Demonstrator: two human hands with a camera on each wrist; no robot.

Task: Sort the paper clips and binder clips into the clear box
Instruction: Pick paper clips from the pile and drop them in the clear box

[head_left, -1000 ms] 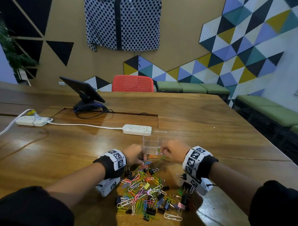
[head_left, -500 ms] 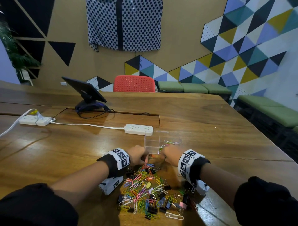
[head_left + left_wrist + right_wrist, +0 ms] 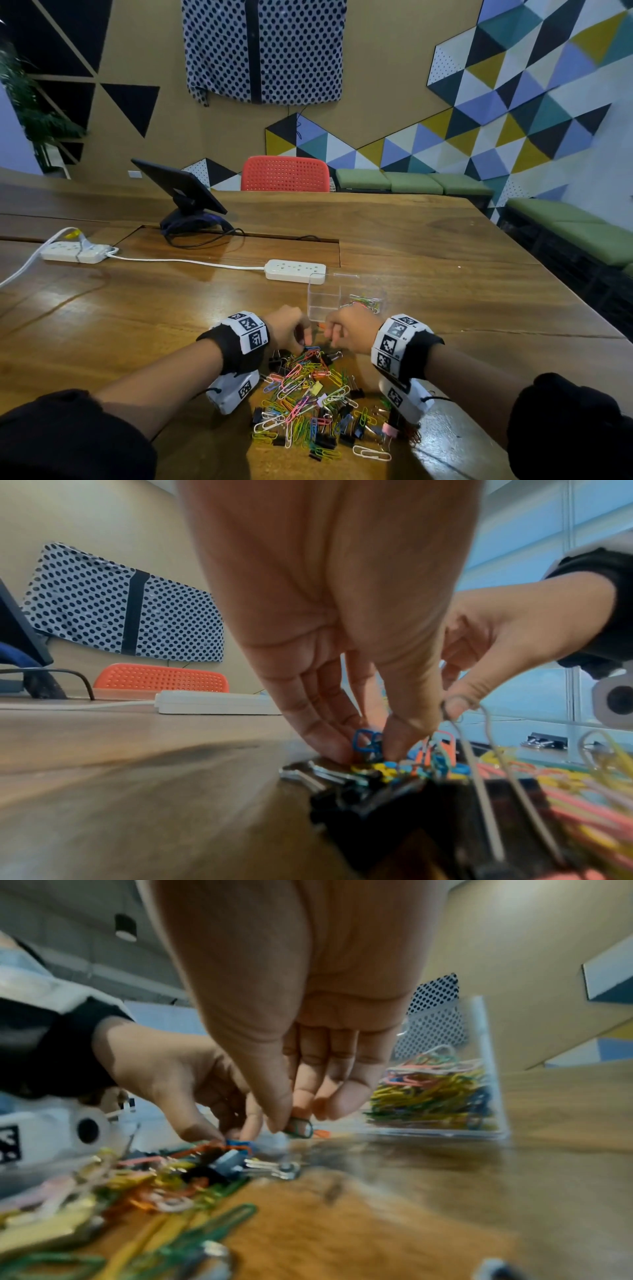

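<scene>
A heap of coloured paper clips [image 3: 301, 401] mixed with black binder clips [image 3: 325, 442] lies on the wooden table [image 3: 137, 325] near me. Behind it stands the clear box [image 3: 323, 298]; its right compartment holds paper clips [image 3: 364, 303] [image 3: 431, 1093], its left one looks empty. My left hand [image 3: 291, 330] [image 3: 369, 745] reaches down at the heap's far edge and pinches a blue paper clip [image 3: 365, 744]. My right hand [image 3: 346, 329] [image 3: 291, 1123], just right of it and in front of the box, pinches a dark green paper clip [image 3: 301, 1127].
A white power strip [image 3: 295, 270] lies just behind the box, its cable running left to a second strip [image 3: 73, 251]. A tablet on a stand [image 3: 185, 202] sits further back. A red chair [image 3: 286, 173] and green benches [image 3: 582, 233] border the table.
Both hands have drawn back from the box front toward the heap's far edge. The paper clips in the right compartment, hidden behind my right hand a second ago, now show.
</scene>
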